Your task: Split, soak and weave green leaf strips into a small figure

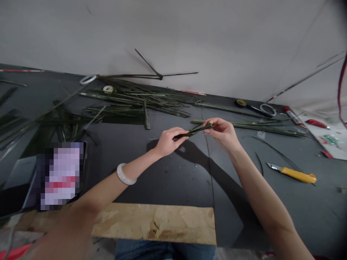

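Note:
Both hands hold a dark green leaf strip (195, 131) above the table, in the middle of the head view. My left hand (170, 140), below a white bangle (125, 174) on the wrist, is closed on the strip's left end. My right hand (221, 133) pinches its right end between thumb and fingers. The strip looks folded, and a thin pale line runs along it; I cannot make out what that is. Long green strips (265, 128) lie on the table just behind and right of my right hand.
A heap of green strips (141, 95) lies along the wall. A yellow-handled utility knife (298, 174) rests at right, with tape rolls (268, 109) behind. A phone-like device with a blurred screen (62, 173) stands at left. A wooden board (159, 222) lines the front edge.

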Demonstrator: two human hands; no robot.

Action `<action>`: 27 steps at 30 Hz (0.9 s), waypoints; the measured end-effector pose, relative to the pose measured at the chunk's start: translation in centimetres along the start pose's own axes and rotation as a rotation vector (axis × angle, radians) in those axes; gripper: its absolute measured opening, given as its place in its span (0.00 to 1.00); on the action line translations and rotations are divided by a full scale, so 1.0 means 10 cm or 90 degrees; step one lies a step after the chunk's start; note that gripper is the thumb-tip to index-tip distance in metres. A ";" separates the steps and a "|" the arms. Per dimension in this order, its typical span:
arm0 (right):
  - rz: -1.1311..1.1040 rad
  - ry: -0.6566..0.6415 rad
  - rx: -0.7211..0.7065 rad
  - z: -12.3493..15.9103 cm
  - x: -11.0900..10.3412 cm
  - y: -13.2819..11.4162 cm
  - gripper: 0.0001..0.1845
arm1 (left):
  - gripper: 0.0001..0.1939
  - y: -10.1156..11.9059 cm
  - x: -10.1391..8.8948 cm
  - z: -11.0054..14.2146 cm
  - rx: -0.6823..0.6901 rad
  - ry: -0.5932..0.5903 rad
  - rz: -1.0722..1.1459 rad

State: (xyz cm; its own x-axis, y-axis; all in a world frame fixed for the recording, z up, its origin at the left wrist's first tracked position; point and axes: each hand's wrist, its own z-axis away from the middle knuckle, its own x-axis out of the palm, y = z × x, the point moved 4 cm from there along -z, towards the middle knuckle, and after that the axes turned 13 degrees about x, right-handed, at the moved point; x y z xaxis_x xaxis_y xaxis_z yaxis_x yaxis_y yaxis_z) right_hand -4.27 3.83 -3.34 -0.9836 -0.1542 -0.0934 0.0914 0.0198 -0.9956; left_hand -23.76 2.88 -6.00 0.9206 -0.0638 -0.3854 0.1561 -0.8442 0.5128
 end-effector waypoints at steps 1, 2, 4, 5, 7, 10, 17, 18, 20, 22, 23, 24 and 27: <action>-0.004 0.002 0.006 0.00 0.00 0.00 0.15 | 0.07 0.00 0.00 0.00 0.000 -0.002 0.000; -0.012 0.003 0.012 0.00 -0.01 -0.01 0.15 | 0.07 0.00 0.00 0.00 -0.001 -0.002 -0.002; -0.041 0.005 0.025 0.00 -0.01 -0.02 0.15 | 0.07 0.00 0.00 0.00 0.001 -0.001 -0.004; -0.055 0.006 0.031 0.00 -0.02 -0.03 0.15 | 0.07 -0.01 0.00 0.00 0.002 0.001 -0.004; -0.077 0.005 0.039 0.00 -0.02 -0.04 0.15 | 0.06 -0.01 0.00 0.00 0.007 0.006 -0.004; -0.089 -0.014 0.037 0.00 -0.02 -0.04 0.14 | 0.07 -0.02 0.01 0.01 0.005 0.008 -0.002; -0.084 -0.021 0.000 -0.01 -0.03 -0.03 0.14 | 0.06 -0.02 0.01 0.01 0.001 0.009 0.004; -0.086 -0.018 -0.005 -0.01 -0.04 -0.02 0.14 | 0.06 -0.02 0.01 0.01 0.000 0.007 0.005; -0.099 -0.010 -0.017 -0.02 -0.05 -0.01 0.14 | 0.06 -0.01 0.01 0.01 -0.005 0.003 0.007; -0.114 0.001 -0.030 -0.03 -0.06 0.01 0.14 | 0.06 -0.01 0.01 0.00 -0.014 0.000 0.009; -0.120 0.008 -0.035 -0.03 -0.07 0.01 0.14 | 0.06 -0.01 0.01 0.00 -0.017 0.001 0.009; -0.123 0.015 -0.038 -0.04 -0.07 0.02 0.14 | 0.06 -0.01 0.01 0.01 -0.017 0.004 0.009; -0.122 0.029 -0.045 -0.04 -0.08 0.01 0.14 | 0.06 -0.01 0.00 0.01 -0.016 0.009 0.009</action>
State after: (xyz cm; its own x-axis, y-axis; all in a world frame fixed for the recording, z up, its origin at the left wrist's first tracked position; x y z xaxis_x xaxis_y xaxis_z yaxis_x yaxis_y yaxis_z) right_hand -3.55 4.32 -3.40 -0.9882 -0.1170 0.0990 -0.1069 0.0634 -0.9922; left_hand -23.76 2.94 -6.11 0.9278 -0.0679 -0.3669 0.1517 -0.8298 0.5371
